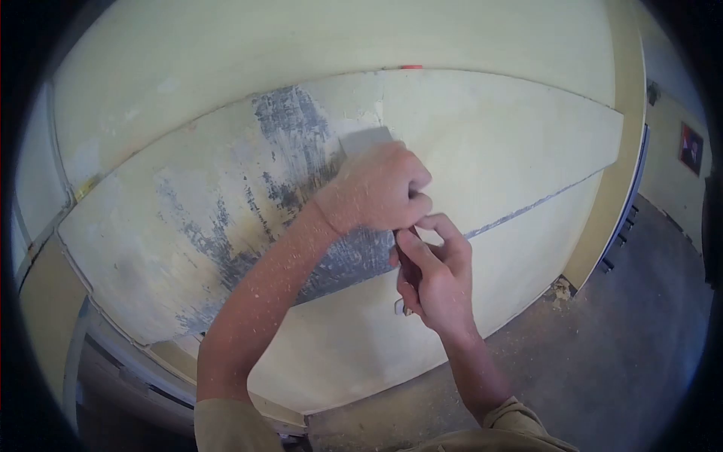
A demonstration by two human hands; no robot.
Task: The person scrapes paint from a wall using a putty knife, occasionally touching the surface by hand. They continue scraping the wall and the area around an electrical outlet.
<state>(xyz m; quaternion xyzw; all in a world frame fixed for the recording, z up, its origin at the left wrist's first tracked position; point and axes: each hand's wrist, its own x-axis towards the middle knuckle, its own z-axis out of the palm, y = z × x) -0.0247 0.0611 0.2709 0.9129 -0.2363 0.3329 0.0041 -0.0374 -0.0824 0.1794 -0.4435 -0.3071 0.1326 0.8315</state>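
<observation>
A scraper with a flat grey blade point(367, 140) lies against the panel of the cream wall, its edge beside a patch of stripped paint point(290, 113). My left hand point(380, 184) is closed in a fist around the upper part of the tool, hiding where blade and handle meet. Below it, my right hand point(440, 275) wraps around the dark reddish-brown handle point(409, 264), thumb along its side. Pale flecks of dust cover my left forearm. Grey-blue streaks show under the scraped cream paint to the left of and below my left hand.
The pale panel point(512, 128) has a raised top edge, with a small red object point(411, 67) on it. A grey floor point(602, 339) extends at the right, with debris point(561, 290) by the wall corner. A framed picture point(690, 147) hangs far right.
</observation>
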